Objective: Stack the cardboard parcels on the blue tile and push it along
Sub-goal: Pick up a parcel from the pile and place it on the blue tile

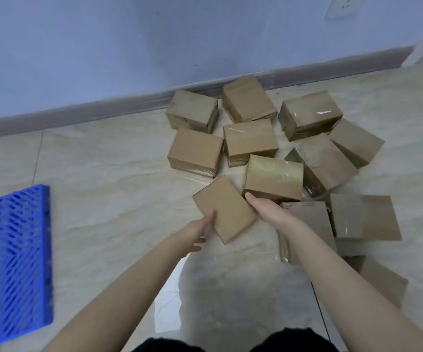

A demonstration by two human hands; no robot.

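Observation:
A cardboard parcel (224, 207) is held between my two hands just above the floor, turned at an angle. My left hand (197, 231) grips its near left edge, thumb on top. My right hand (266, 209) holds its right side, fingers lying along the edge. The blue tile (12, 260), a plastic grid panel, lies flat on the floor at the far left with nothing on it. Several more cardboard parcels (249, 142) lie scattered on the floor ahead and to the right.
A wall with a grey skirting board (104, 107) runs behind the parcels. More parcels (365, 217) sit under and right of my right arm. The marbled floor (109, 179) stretches between the tile and the pile.

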